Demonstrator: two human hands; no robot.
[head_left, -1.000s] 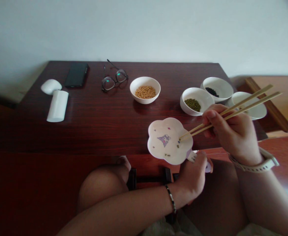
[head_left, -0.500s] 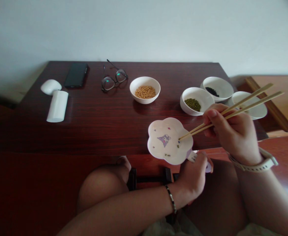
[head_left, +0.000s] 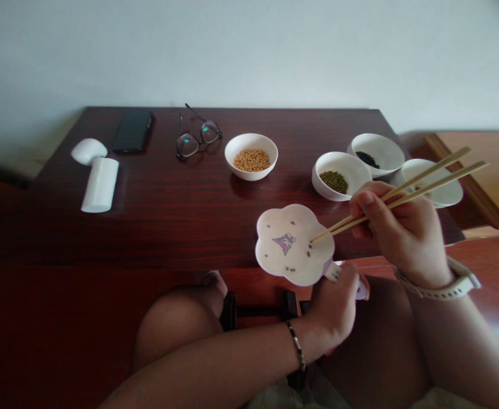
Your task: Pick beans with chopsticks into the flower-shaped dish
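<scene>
My left hand [head_left: 333, 305] grips the handle of a small white flower-shaped dish [head_left: 275, 227] printed with a purple cartoon figure, holding it at the table's front edge. A few green beans lie scattered on the dish. My right hand [head_left: 398, 233] holds a pair of bamboo chopsticks [head_left: 351, 218], their tips resting over the dish near some beans. Beyond that hand stand white bowls of soybeans [head_left: 251, 157], mung beans [head_left: 338, 176] and black beans [head_left: 377, 153]. A white shallow dish [head_left: 445, 196] sits partly hidden behind the chopsticks.
The dark reddish wooden table [head_left: 168, 227] also bears glasses [head_left: 198, 139], a black phone [head_left: 132, 130], a white cylinder [head_left: 100, 184] and a white rounded object [head_left: 88, 151]. My knees lie below its front edge, and a wooden surface [head_left: 474, 170] shows to the right.
</scene>
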